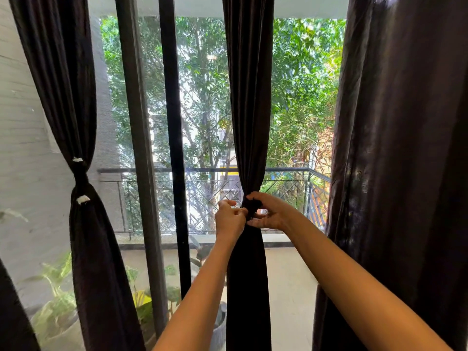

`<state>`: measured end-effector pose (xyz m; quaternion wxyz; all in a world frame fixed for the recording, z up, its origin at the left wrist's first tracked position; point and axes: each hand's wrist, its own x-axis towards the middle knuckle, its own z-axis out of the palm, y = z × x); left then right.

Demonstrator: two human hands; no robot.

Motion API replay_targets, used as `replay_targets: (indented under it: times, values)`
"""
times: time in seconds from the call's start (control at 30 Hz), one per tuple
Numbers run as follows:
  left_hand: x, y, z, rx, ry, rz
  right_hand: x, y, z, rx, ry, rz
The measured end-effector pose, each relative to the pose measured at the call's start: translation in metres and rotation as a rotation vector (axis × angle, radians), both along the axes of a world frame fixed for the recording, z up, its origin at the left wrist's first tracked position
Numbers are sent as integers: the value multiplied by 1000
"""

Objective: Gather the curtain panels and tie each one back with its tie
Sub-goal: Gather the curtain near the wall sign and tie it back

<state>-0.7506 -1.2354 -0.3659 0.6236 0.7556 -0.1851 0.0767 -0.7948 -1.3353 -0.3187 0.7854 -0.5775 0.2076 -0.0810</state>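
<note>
**Tying under way on the middle curtain panel**

Both hands meet at the waist of the middle curtain panel (249, 110), which is bunched into a narrow column between them. The left hand (230, 219) has its fingers curled and pinches what looks like the end of the dark tie (254, 207). The right hand (272, 214) curls thumb over and fingers under the gathered cloth, touching the same band. Tie and fabric are both dark, so I cannot tell how the band is fastened.

Well off to the left of the hands, the left curtain panel (76, 110) already hangs cinched by its own tie (80, 179). Just right of the right hand, the right curtain panel (405, 148) hangs loose.

Judging by this, the second of three panels is in hand. The next move calls for closing the tie snugly without letting the gather slip, then turning to the loose panel.
</note>
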Motion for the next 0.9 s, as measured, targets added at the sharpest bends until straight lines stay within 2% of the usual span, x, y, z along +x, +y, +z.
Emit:
replay_targets:
  times: [0.1, 0.27, 0.33, 0.5, 0.67, 0.9]
  values:
    - [-2, -3, -2, -37, 5, 5, -5, -2, 4, 51, -23, 22]
    - [0, -6, -4, -74, 37, -7, -10, -1, 15, 361, 58, -11]
    - [4, -7, -3, -77, 49, -28, -8, 3, 16, 416, 80, -29]
    - [12, -1, -3, -97, 68, -44, -5, 11, 10, 286, 58, 28]
    - [8, -4, -3, 5, -5, 5, -1, 10, 3, 155, 90, 58]
    - [16, 1, -4, 9, 5, -6, 0, 1, -6, 215, 9, 25]
